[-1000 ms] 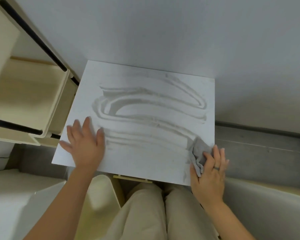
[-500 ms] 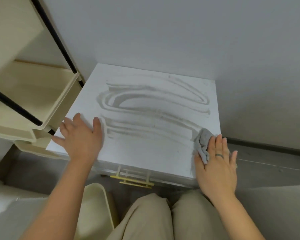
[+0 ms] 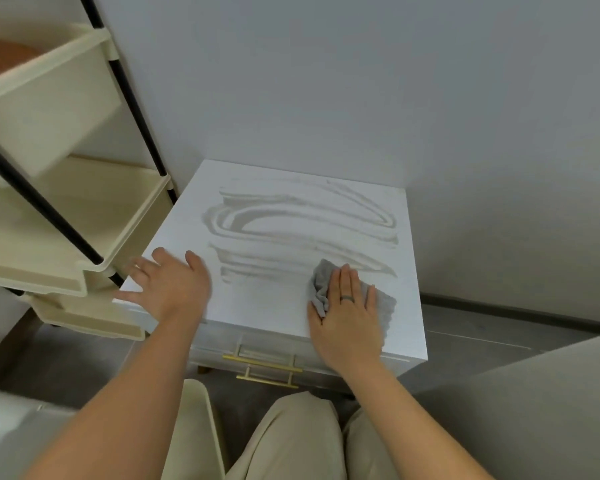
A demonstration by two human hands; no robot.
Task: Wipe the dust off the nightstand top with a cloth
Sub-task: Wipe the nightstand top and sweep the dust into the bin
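The white nightstand top (image 3: 257, 306) carries curved grey dust streaks (image 3: 302, 223) across its middle and back. A crumpled grey cloth (image 3: 321, 282) lies on the front right part of the top. My right hand (image 3: 347, 313) presses flat on the cloth, fingers pointing away from me, a dark ring on one finger. My left hand (image 3: 170, 285) rests palm down on the front left corner of the top with its fingers spread and nothing in it.
A cream shelf rack with black posts (image 3: 63, 216) stands tight against the nightstand's left side. Grey walls close the back and right. Two gold drawer handles (image 3: 262, 363) show on the front. My knees (image 3: 291, 438) are just below, with a grey cushion (image 3: 534, 410) at right.
My right hand has slid the cloth leftward from the front right edge onto the top. The left hand has stayed at the front left corner. The camera view has tilted up.
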